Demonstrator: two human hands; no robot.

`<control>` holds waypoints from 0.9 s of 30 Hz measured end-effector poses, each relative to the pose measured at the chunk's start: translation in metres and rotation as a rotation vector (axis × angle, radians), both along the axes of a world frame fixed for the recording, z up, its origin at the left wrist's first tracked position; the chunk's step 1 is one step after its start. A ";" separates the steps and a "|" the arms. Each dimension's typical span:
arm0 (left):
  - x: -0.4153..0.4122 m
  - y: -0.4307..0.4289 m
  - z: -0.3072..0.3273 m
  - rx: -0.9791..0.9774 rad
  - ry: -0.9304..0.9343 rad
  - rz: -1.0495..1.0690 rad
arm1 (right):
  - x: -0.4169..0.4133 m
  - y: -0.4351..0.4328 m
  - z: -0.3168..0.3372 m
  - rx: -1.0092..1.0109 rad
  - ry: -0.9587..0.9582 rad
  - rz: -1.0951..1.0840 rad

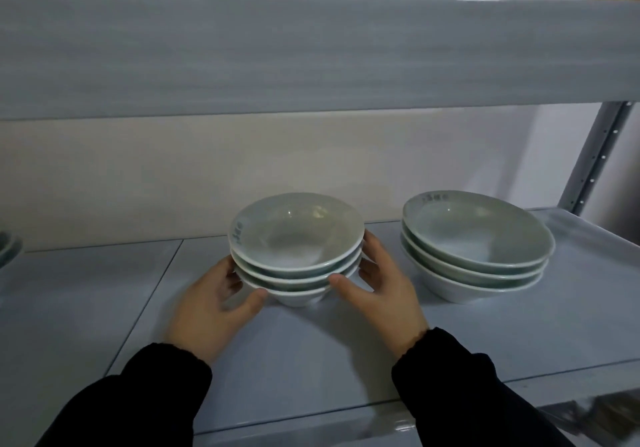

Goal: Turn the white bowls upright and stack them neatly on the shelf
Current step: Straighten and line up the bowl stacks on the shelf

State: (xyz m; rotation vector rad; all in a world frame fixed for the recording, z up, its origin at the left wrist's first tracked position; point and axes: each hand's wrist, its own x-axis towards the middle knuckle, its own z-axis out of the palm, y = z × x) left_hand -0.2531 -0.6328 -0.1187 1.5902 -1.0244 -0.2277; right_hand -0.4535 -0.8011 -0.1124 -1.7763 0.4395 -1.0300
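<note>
A stack of three upright white bowls [294, 239] stands on the grey shelf [104, 308] at the middle. My left hand [211, 304] cups the stack's left side, thumb against the lowest bowl. My right hand [384, 291] cups its right side, thumb on the front of the rims and fingers round the far side. A second stack of three upright white bowls [474, 242] stands to the right, apart from both hands.
The edge of another bowl [7, 246] shows at the far left of the shelf. An upper shelf board [311, 52] hangs low above the bowls. A perforated metal post [595, 156] rises at the right rear corner. A wall backs the shelf.
</note>
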 end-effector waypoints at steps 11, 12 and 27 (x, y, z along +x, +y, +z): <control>0.003 0.005 0.005 -0.040 0.032 0.027 | -0.001 -0.002 -0.001 0.014 0.050 0.046; 0.003 0.005 0.006 -0.037 0.041 -0.003 | 0.000 -0.002 -0.002 0.009 0.076 0.070; 0.008 0.002 0.000 -0.019 -0.042 -0.045 | 0.006 -0.009 -0.011 0.017 0.031 0.136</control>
